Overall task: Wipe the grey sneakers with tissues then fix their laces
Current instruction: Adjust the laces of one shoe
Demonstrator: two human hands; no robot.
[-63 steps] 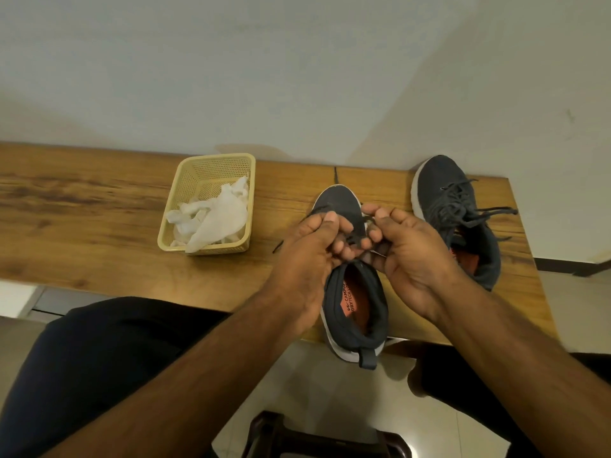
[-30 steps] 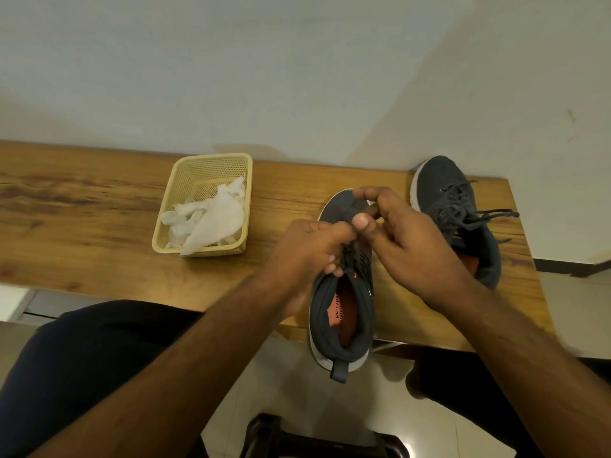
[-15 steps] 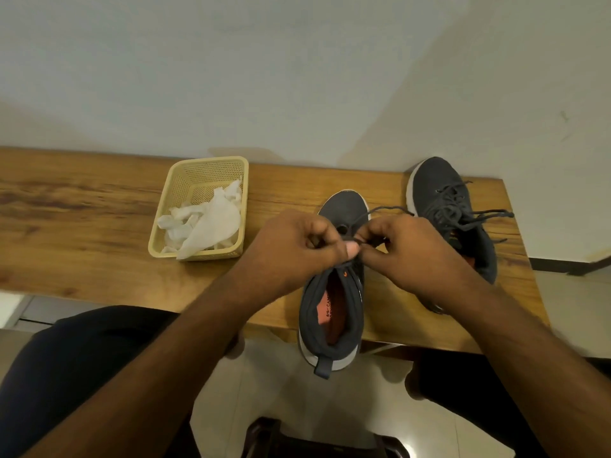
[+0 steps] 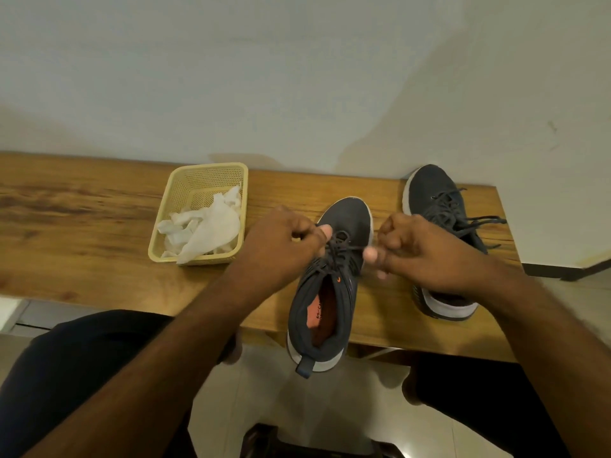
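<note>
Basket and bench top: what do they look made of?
Basket: looks like pale yellow plastic, matte, its walls moulded in a fine perforated mesh. Bench top: wood or a wood-look laminate, with brown grain streaks and a slight sheen; which of the two cannot be told.

Lighting was dim and warm. The wall (image 4: 297,77) carried soft diagonal shadows. Wide-angle distortion curved the table (image 4: 82,209) edge; the right hand (image 4: 426,256) showed motion blur.

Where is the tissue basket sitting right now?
In the head view, the yellow basket of crumpled tissues sits on the wooden bench, left of the sneaker being laced and just beyond the left hand, near the wall.
</note>
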